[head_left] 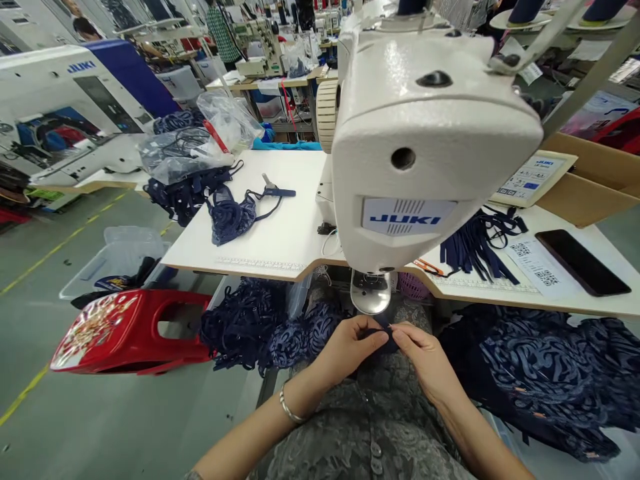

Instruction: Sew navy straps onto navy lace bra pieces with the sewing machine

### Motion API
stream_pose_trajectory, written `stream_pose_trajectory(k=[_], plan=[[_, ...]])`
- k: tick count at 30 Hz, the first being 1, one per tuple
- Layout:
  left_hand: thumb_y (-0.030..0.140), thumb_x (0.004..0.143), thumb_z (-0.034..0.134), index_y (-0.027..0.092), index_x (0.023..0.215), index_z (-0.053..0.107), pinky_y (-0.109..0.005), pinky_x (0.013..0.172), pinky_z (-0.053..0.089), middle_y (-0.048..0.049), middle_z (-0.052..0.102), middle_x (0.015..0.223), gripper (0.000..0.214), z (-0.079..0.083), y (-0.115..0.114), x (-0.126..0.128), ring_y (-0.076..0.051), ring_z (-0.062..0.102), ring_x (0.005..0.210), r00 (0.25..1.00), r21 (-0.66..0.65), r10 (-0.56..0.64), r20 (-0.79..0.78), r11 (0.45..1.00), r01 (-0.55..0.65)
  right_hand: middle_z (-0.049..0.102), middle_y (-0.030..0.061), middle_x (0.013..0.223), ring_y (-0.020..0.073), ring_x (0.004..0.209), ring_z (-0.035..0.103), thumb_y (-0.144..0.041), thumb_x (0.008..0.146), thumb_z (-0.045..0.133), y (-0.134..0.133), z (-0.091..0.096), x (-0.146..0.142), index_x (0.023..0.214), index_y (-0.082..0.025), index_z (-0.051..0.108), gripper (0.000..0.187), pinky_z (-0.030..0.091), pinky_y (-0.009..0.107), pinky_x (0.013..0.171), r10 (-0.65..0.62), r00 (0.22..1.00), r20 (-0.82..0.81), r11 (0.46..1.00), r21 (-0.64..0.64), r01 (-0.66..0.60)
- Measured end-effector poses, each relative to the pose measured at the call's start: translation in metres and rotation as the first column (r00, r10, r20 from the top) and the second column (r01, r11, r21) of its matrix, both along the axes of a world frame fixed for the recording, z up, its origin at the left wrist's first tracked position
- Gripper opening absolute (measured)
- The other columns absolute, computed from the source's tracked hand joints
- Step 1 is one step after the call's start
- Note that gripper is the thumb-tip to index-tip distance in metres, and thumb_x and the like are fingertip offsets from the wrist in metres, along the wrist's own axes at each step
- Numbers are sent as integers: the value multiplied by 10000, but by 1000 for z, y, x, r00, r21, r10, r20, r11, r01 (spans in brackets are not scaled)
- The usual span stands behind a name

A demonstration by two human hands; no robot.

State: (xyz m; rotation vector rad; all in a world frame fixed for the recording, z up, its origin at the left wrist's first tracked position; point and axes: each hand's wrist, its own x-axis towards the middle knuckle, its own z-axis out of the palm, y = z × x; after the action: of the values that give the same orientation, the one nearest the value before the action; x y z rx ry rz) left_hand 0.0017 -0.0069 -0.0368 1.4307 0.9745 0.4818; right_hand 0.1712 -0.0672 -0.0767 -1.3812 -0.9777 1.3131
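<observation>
We are sitting at a white sewing machine [420, 153] on a white table [280, 233], in a workshop hall with more machines and tables lining up behind it over a green floor [100, 427] marked with yellow lines. Left of the machine on the table, a bundle of navy lace [230, 217] is lying, and beyond it a clear plastic bag [190, 150]. Right of the machine, loose navy straps [475, 247], a printed sheet [540, 267] and a dark phone [583, 262] are resting. Heaps of navy lace [280, 327] are hanging below the table edge, and a red stool [130, 330] is lying on its side on the floor, well left of the machine.

Just below the machine's front end, over our lap, we are holding a small navy piece [385, 340]. Our left hand [345, 350] is pinching its left end between thumb and forefinger, and our right hand [425, 357] is pinching its right end the same way, fingertips nearly meeting. The piece seems to be running crosswise, left to right along the table's front edge, though most of it is hiding under our fingers.
</observation>
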Motion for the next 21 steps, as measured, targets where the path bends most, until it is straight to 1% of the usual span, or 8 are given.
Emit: stream_pose_trajectory(k=[3, 5, 6, 8, 10, 12, 18, 21], plan=[[313, 849, 594, 161, 790, 627, -222, 646, 400, 6, 598, 754, 166, 8, -2, -2, -123, 524, 694, 1000, 47, -3, -27, 999, 4, 647, 82, 1094, 262, 1091, 542, -519, 907, 532, 5, 15, 5, 1083, -256, 724, 370, 398, 381, 976, 169, 960, 223, 975, 106, -196], [263, 840, 592, 173, 782, 640, -226, 679, 396, 1, 619, 797, 118, 13, -5, -1, -133, 539, 737, 997, 128, -36, -64, 991, 44, 655, 78, 1068, 258, 1080, 548, -516, 908, 529, 8, 24, 3, 1033, -248, 731, 358, 401, 365, 974, 208, 943, 260, 960, 128, -248], [252, 841, 587, 177, 790, 647, -227, 675, 394, 0, 626, 802, 109, 14, -7, 0, -134, 545, 736, 994, 176, -44, -98, 983, 61, 659, 70, 1023, 247, 1038, 564, -507, 906, 540, 9, 26, 0, 973, -240, 739, 339, 420, 345, 941, 179, 955, 235, 969, 127, -213], [246, 849, 582, 180, 823, 657, -225, 650, 392, 0, 637, 790, 104, 16, -9, 2, -133, 555, 709, 985, 256, -30, -169, 964, 73, 654, 51, 934, 218, 939, 586, -488, 906, 554, 10, 25, -8, 867, -223, 733, 322, 452, 306, 851, 39, 993, 112, 993, 110, -52], [245, 853, 590, 180, 855, 659, -220, 627, 395, 3, 647, 774, 95, 17, -11, 3, -131, 567, 687, 978, 296, 13, -206, 954, 49, 645, 35, 880, 192, 851, 590, -495, 908, 547, 8, 18, -15, 852, -218, 718, 330, 467, 280, 761, -118, 992, -52, 990, 74, 122], [226, 852, 596, 179, 866, 654, -215, 632, 409, 0, 658, 788, 77, 17, -11, 3, -133, 588, 706, 975, 333, 47, -217, 942, 29, 652, 32, 881, 185, 839, 590, -495, 888, 580, 5, 12, -18, 864, -218, 714, 309, 470, 270, 739, -180, 974, -141, 980, 64, 190], [171, 870, 564, 186, 858, 643, -213, 632, 446, -8, 643, 801, 81, 20, -12, 1, -134, 614, 715, 962, 528, 75, -261, 846, 77, 664, 24, 880, 182, 823, 597, -357, 789, 736, 2, 20, -6, 897, -229, 707, 170, 485, 284, 763, -56, 998, 28, 995, 86, 54], [200, 908, 541, 186, 943, 643, -217, 624, 468, -21, 646, 837, 109, 20, -16, 0, -139, 633, 722, 959, 614, 82, -271, 782, 106, 661, 24, 830, 189, 822, 615, -315, 799, 727, 1, 24, -5, 771, -230, 691, 96, 504, 300, 758, -95, 994, 52, 968, 238, 81]])
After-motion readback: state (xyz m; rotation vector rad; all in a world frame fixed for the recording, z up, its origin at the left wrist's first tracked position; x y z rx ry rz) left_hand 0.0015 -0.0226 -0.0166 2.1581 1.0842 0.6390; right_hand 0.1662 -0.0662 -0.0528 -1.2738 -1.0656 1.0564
